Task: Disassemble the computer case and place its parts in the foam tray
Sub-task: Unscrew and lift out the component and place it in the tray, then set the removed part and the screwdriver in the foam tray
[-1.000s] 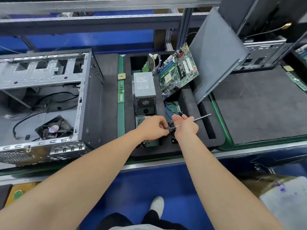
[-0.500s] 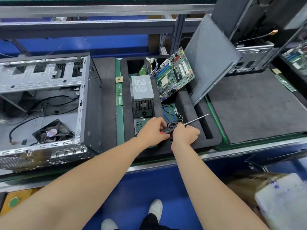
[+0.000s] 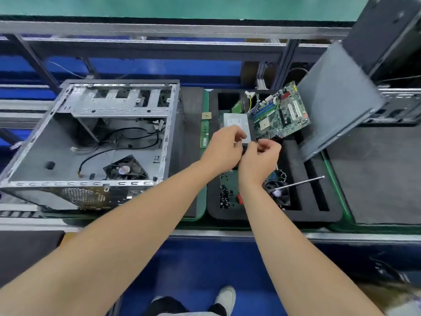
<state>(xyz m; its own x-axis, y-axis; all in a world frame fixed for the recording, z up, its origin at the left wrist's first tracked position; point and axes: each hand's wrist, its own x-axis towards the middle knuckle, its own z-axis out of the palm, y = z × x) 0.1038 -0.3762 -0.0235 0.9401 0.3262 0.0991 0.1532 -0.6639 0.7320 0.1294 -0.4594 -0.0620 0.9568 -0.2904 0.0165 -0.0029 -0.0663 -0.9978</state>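
The open computer case lies on its side at the left, with a black fan and cables still inside. To its right is the black foam tray. It holds the grey power supply, the tilted green motherboard, a small black fan and a pile of dark screws. A screwdriver lies across the small fan. My left hand and my right hand hover close together above the tray, fingers curled towards each other. Whether anything sits between the fingertips is hidden.
A grey side panel leans at the tray's right edge. A dark mat covers the bench at the right. A narrow green board lies between case and tray. Metal rails run along the back and front.
Both hands have let go of the small fan and screwdriver, which now lie in the tray. The hands have risen and moved back towards the power supply.
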